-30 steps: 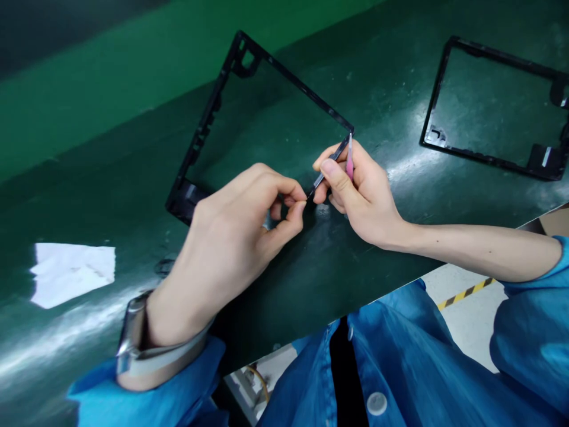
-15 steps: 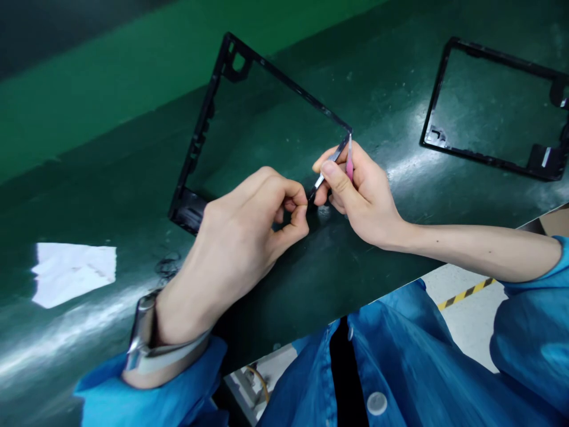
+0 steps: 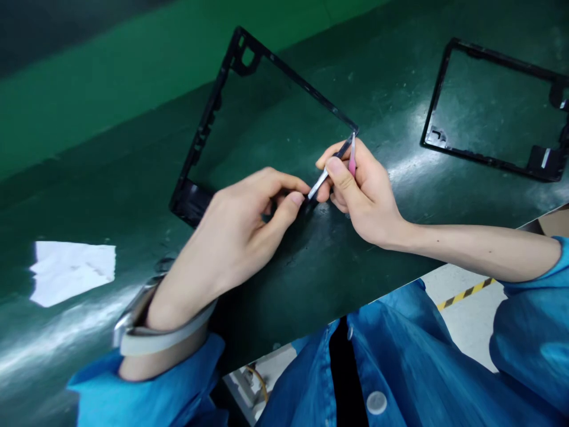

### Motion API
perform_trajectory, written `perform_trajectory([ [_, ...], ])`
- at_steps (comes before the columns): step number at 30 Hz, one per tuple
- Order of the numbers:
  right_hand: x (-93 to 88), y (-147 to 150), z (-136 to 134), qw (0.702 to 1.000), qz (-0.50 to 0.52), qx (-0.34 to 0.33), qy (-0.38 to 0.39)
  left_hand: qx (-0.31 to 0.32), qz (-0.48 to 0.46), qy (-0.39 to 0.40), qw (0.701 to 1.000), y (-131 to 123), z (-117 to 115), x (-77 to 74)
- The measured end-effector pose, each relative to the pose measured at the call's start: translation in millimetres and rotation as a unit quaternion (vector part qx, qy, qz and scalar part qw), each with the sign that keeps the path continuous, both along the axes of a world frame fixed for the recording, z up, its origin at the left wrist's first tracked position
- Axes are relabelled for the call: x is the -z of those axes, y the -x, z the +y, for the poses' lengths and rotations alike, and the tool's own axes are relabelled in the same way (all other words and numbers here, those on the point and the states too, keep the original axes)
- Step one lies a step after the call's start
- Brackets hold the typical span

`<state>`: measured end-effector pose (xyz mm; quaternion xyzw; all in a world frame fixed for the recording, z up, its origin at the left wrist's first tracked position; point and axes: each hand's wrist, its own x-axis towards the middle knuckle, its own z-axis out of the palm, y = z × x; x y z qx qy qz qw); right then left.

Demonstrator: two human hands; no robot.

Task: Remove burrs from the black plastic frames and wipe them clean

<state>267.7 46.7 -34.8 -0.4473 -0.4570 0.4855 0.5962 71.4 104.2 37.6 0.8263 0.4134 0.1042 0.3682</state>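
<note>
A thin black rectangular frame (image 3: 306, 90) lies tilted on the green table. My left hand (image 3: 249, 228) is closed at the frame's near side, thumb and forefinger pinching its edge. My right hand (image 3: 367, 196) is closed around pink-handled tweezers (image 3: 352, 161), their pale tip pointing up at the frame's right corner. Its thumb and fingers also lie against the frame's near side. A pale shiny strip (image 3: 317, 184) runs along that edge between my two hands; whether it is a separate piece I cannot tell. My left hand covers part of the frame.
A second black frame (image 3: 493, 160) lies on the right of the green table (image 3: 355, 279). A torn white paper (image 3: 73, 270) is at the left. Dark thin strands (image 3: 165, 264) lie by my left wrist. The table's near edge runs in front of my blue coat.
My left thumb and forefinger have shifted and straightened along the near edge. More of the pale strip shows. The frame has moved slightly right and its far corner up.
</note>
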Motion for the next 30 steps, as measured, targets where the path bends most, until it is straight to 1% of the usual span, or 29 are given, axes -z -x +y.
perform_trajectory([
  [2,-1.7,1.0,-0.1,1.000,0.019,0.007,0.003,0.025,-0.009,0.065,0.998,-2.5,1.1,6.0],
  [4,-4.2,1.6,-0.6,1.000,0.020,0.011,0.013,0.027,-0.021,0.110,0.993,-4.3,0.9,11.4],
  [7,-7.2,0.7,-1.4,1.000,-0.009,-0.011,0.019,0.003,-0.047,0.127,0.991,-5.2,-0.9,16.1],
  [10,-8.1,-1.3,-2.2,0.998,-0.037,-0.041,0.013,0.010,-0.054,0.126,0.990,-5.6,-3.1,16.3],
  [14,-9.1,-2.6,-3.4,0.997,-0.060,-0.039,0.005,0.024,-0.048,0.104,0.993,-7.9,-5.9,13.0],
  [22,-9.9,-1.4,-6.6,0.997,-0.069,-0.045,0.001,0.030,-0.042,0.048,0.997,-11.6,-11.9,4.9],
  [25,-8.5,-1.5,-6.6,0.997,-0.071,-0.038,-0.017,0.021,-0.022,0.009,0.999,-14.0,-16.6,7.0],
  [30,-9.3,-1.6,-7.1,0.995,-0.086,-0.039,-0.019,-0.004,0.000,-0.048,0.999,-16.7,-24.7,17.5],
])
